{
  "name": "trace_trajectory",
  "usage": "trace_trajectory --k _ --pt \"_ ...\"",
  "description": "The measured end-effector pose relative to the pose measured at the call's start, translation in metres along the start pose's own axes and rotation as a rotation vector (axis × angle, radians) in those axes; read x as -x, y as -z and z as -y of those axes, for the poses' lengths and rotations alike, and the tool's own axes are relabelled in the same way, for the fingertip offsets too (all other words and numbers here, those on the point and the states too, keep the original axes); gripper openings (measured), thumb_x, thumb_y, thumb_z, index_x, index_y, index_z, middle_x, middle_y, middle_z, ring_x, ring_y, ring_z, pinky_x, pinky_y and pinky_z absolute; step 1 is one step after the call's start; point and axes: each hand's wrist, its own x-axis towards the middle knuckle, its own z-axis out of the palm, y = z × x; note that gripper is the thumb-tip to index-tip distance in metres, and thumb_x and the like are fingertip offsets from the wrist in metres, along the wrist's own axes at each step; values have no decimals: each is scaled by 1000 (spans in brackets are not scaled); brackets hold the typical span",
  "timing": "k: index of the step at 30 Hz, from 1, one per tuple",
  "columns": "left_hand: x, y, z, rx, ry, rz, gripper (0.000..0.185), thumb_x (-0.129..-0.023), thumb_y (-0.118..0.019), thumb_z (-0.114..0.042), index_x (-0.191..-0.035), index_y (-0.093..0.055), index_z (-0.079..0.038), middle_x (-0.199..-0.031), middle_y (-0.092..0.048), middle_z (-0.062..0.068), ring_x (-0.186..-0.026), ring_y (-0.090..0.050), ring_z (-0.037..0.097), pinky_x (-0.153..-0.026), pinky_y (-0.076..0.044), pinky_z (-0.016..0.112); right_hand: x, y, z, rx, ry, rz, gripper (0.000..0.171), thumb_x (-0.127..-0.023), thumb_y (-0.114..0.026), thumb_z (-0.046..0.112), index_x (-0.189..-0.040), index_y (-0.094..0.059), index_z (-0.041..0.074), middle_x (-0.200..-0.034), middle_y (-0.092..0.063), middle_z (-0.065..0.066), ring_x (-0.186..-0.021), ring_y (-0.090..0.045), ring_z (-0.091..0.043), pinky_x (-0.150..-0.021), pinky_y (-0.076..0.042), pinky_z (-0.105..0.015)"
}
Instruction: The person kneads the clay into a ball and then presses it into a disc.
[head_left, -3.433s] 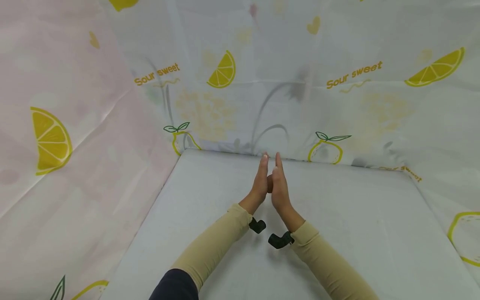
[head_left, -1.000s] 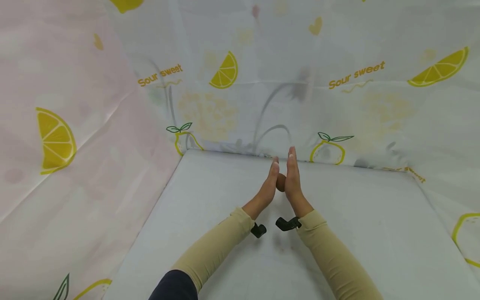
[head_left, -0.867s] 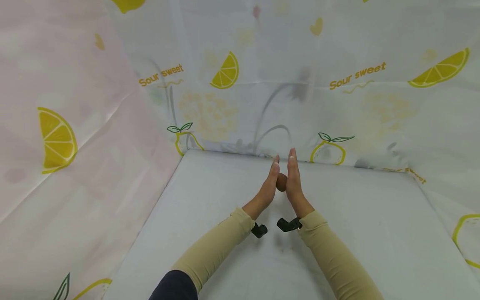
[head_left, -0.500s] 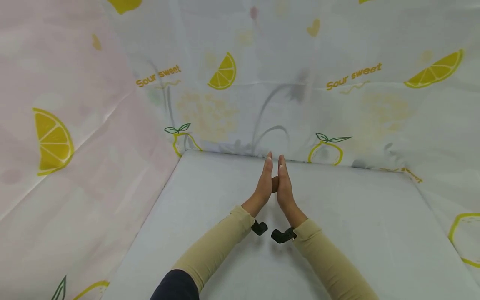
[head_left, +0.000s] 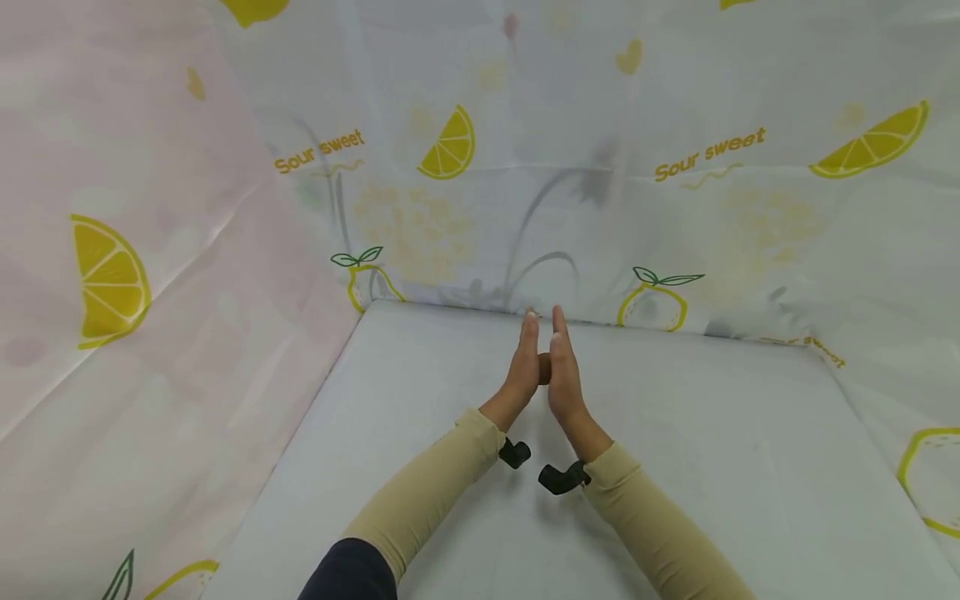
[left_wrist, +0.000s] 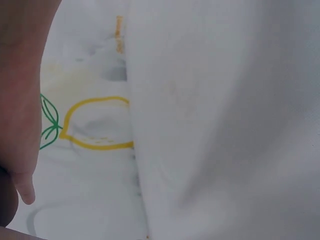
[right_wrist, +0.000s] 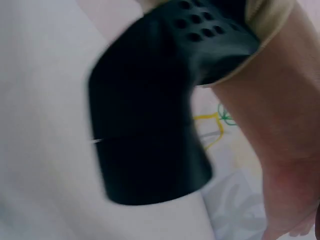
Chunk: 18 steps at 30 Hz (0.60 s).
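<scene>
Both arms are in snug tan long sleeves [head_left: 427, 492] that stop right at the wrists, and a bit of dark navy fabric [head_left: 348, 575] peeks out at the upper left arm. Each wrist has a small black plastic camera mount [head_left: 558, 478] strapped on; the right wrist view shows its rounded body [right_wrist: 150, 125] with little perforated holes on top.

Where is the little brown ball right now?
In the head view, the brown ball sits squeezed between the flat palms of the left hand and right hand, above the white table, near the lemon-print back wall.
</scene>
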Motion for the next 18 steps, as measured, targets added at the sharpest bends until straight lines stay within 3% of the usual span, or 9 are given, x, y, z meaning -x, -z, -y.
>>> trace_trajectory --k 3,5,7,10,12,18 --pt "2 0 0 25 1 44 70 -109 -14 -51 -164 -9 -7 -171 -8 7 -155 -10 20 -124 -12 44 -5 0 4 19 17 -26 56 -107 -21 10 -157 -11 -12 -167 -9 -26 -155 -7 -33 -125 -8 -47" --pt "3 -1 0 27 -8 70 71 -109 -12 -52 -164 -7 -7 -169 -13 10 -150 -22 23 -122 -20 46 -10 2 7 28 13 -36 57 -107 -21 11 -158 -9 -10 -168 -9 -23 -156 -7 -31 -125 -8 -45" --pt "4 -2 2 12 -20 92 72 -109 -11 -53 -164 -7 -6 -169 -14 11 -150 -23 23 -121 -20 46 -15 5 8 37 -4 -42 57 -108 -22 12 -159 -8 -9 -168 -7 -20 -156 -7 -30 -125 -9 -44" --pt "5 -3 3 14 -29 135 75 -108 -9 -56 -164 -6 -6 -169 -14 9 -152 -19 21 -123 -16 46 -22 9 8 61 -52 -48 58 -109 -24 14 -159 -5 -7 -169 -5 -20 -155 -9 -31 -125 -11 -45" --pt "6 -4 4 22 -26 166 77 -107 -10 -60 -164 -5 -8 -170 -9 5 -155 -5 17 -125 -7 45 -26 13 6 80 -93 -55 59 -110 -25 16 -160 -5 -7 -169 -4 -20 -155 -8 -31 -125 -11 -45" --pt "9 -3 3 65 -31 203 87 -101 -11 -72 -165 -5 -13 -171 -6 0 -155 -2 14 -125 -3 46 -30 22 -3 110 -156 -48 57 -112 -25 18 -160 -6 -6 -169 -3 -21 -156 -2 -31 -125 -6 -45"
